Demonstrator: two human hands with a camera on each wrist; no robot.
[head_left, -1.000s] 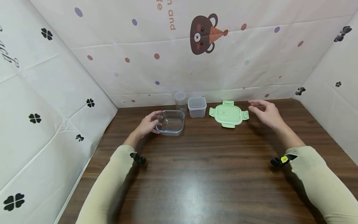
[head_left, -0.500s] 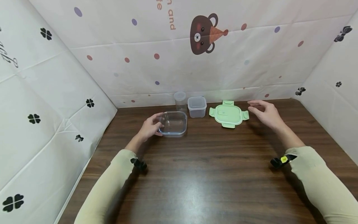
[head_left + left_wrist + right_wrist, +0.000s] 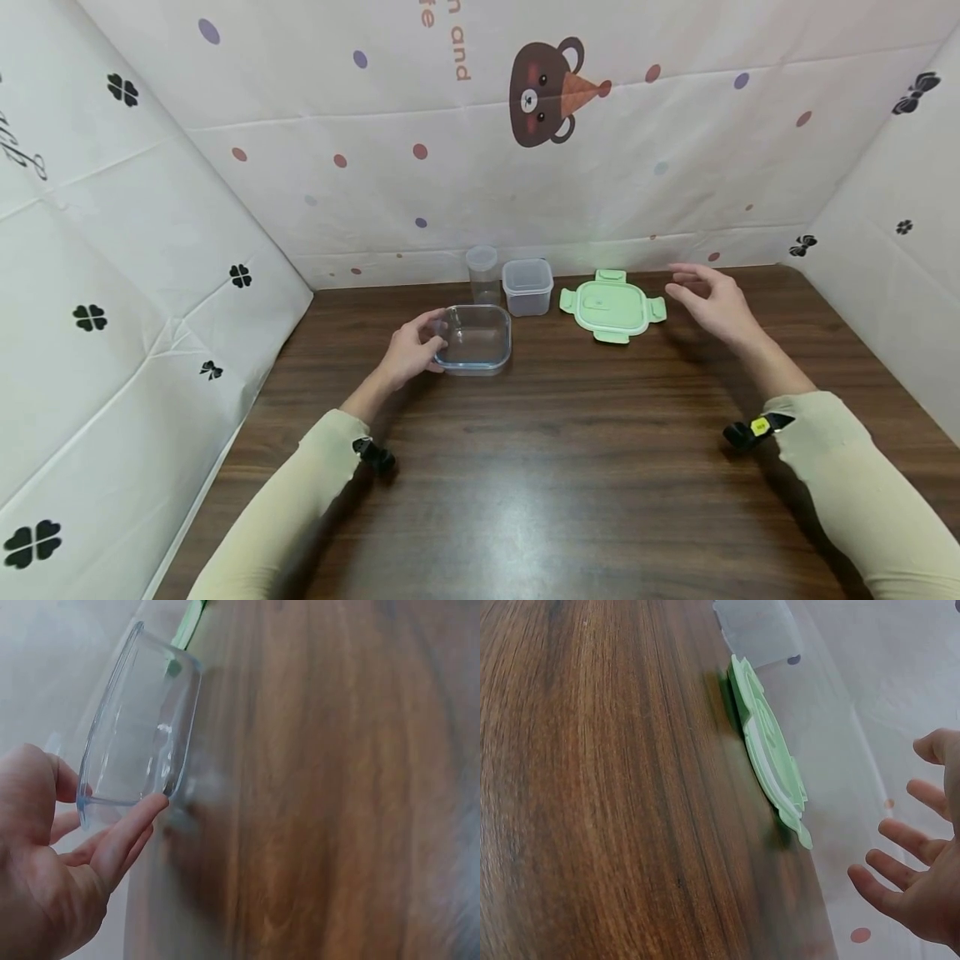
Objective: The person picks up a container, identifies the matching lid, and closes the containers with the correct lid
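In the head view a clear rectangular glass food container [image 3: 476, 337] stands near the back of the table, left of centre. My left hand [image 3: 407, 352] grips its left side, the thumb and fingers at the rim and wall, as the left wrist view also shows for the glass container [image 3: 124, 742]. A light green lid [image 3: 612, 307] with several side clips lies flat on the table to the right. Just past the lid's right clip hovers my right hand [image 3: 712, 304], fingers loosely bent and holding nothing. In the right wrist view this hand [image 3: 930, 862] is apart from the green lid [image 3: 769, 746].
Behind the glass container stand a tall clear cylindrical cup [image 3: 483, 275] and a small square plastic box [image 3: 528, 288] with a lid. The dark wooden table [image 3: 540, 467] meets white printed sheets [image 3: 375, 192] at the back and sides.
My left hand has shifted the glass container to the right and slightly toward me. The right hand stays in nearly the same place beside the lid.
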